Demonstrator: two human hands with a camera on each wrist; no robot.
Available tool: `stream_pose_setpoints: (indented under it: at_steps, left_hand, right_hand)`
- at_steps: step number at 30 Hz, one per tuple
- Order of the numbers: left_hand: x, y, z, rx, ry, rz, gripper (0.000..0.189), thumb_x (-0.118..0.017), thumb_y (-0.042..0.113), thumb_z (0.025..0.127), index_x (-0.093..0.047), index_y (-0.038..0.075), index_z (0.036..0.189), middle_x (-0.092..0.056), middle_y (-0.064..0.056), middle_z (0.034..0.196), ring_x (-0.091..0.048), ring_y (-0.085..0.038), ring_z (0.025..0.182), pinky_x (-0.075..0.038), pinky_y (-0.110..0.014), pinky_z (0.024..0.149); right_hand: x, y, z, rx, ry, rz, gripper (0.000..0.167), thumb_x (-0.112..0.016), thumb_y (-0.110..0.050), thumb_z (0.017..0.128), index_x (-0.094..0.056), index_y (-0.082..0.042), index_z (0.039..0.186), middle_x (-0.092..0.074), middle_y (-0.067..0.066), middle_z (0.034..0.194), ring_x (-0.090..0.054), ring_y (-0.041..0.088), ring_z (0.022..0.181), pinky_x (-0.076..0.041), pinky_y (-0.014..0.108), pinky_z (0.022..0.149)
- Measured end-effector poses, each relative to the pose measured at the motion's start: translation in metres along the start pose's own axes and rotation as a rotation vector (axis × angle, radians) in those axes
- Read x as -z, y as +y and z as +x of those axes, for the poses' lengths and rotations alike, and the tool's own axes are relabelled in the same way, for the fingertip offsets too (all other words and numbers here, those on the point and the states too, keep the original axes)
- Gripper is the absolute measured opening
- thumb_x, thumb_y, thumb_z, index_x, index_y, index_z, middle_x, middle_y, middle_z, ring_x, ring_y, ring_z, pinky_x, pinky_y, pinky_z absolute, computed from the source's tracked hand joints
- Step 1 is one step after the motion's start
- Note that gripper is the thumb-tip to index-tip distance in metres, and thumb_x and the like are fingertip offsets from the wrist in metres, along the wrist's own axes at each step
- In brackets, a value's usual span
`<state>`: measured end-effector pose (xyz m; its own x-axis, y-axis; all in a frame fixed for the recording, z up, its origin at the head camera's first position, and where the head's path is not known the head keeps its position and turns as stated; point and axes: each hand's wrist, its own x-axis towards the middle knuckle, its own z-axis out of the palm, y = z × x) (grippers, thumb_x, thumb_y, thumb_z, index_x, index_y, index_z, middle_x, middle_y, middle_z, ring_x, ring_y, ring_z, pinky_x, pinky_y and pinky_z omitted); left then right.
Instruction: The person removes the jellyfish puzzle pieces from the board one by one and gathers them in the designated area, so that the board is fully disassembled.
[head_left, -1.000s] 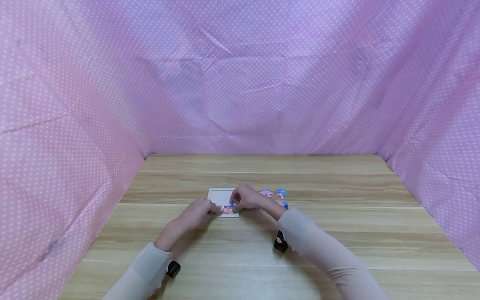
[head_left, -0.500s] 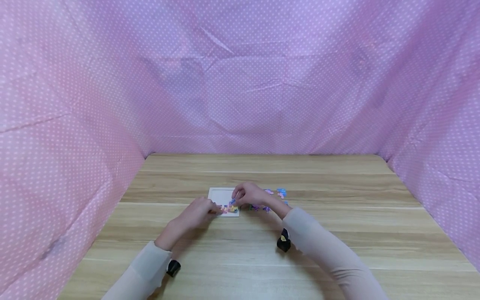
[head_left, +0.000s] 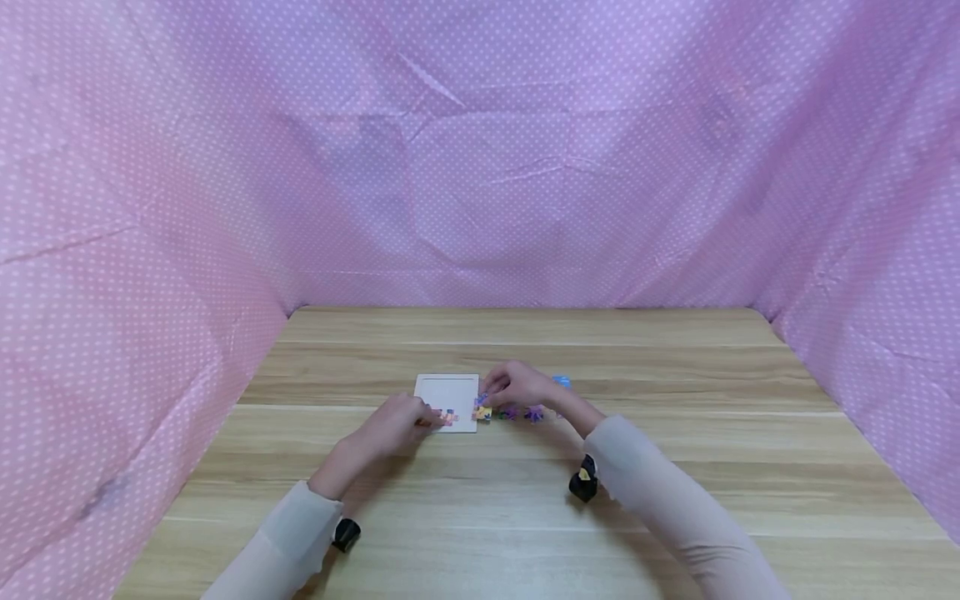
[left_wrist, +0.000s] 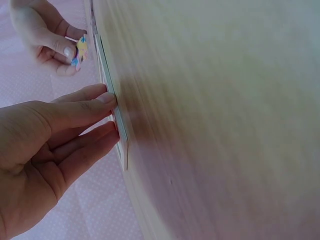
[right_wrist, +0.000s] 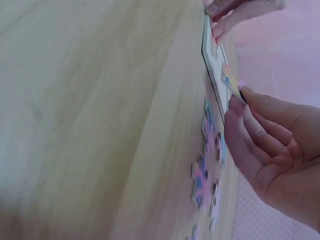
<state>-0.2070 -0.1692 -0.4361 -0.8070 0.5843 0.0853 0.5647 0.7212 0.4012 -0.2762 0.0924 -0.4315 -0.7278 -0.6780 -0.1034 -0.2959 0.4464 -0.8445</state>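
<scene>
A white puzzle tray (head_left: 447,388) lies flat on the table, with a few colourful pieces (head_left: 450,417) along its front left. My left hand (head_left: 401,419) holds the tray at its front left corner; in the left wrist view its thumb (left_wrist: 102,100) rests on the tray's edge. At the tray's right side, my right hand (head_left: 521,383) pinches a yellow and blue puzzle piece (right_wrist: 231,82) between thumb and fingers. The right wrist view shows this piece tilted, overlapping the tray's border.
Loose puzzle pieces (head_left: 533,413) lie on the wooden table (head_left: 480,517) to the right of the tray, some hidden behind the right hand. A blue piece (head_left: 561,381) is farther back. Pink dotted cloth (head_left: 480,167) hangs around the table.
My right hand has lifted the yellow and blue piece from the tray's front right and carried it rightward to the tray's right edge. The left hand has stayed in place.
</scene>
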Motion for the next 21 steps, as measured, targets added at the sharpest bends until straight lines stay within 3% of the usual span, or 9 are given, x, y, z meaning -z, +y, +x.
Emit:
stream_pose_setpoints:
  at_steps: [9,16,21]
  left_hand:
    - [0.002,0.0,0.001,0.044,-0.01,-0.006,0.015,-0.073,0.001,0.09,-0.08,0.006,0.103,-0.076,-0.008,0.101,-0.067,-0.012,0.088,-0.053,-0.026,0.068]
    - [0.001,0.0,0.0,0.036,-0.003,-0.018,0.015,-0.073,0.0,0.09,-0.08,0.006,0.102,-0.076,-0.008,0.101,-0.068,-0.012,0.089,-0.053,-0.025,0.069]
    - [0.001,0.001,-0.001,0.028,-0.001,-0.04,0.015,-0.073,-0.001,0.09,-0.08,0.005,0.102,-0.076,-0.007,0.101,-0.07,-0.016,0.093,-0.057,-0.029,0.074]
  right_hand:
    - [0.017,0.008,-0.021,-0.032,-0.045,0.117,0.018,-0.066,0.001,0.094,-0.068,0.012,0.109,-0.074,0.016,0.094,-0.072,0.029,0.084,-0.06,0.04,0.076]
    - [0.025,0.016,-0.032,-0.034,-0.035,0.061,0.017,-0.066,-0.002,0.096,-0.071,0.01,0.107,-0.074,0.011,0.093,-0.07,0.018,0.081,-0.059,0.033,0.074]
    - [0.03,0.021,-0.043,-0.02,-0.033,0.052,0.017,-0.066,-0.002,0.095,-0.071,0.011,0.105,-0.075,0.014,0.09,-0.071,0.021,0.081,-0.059,0.037,0.075]
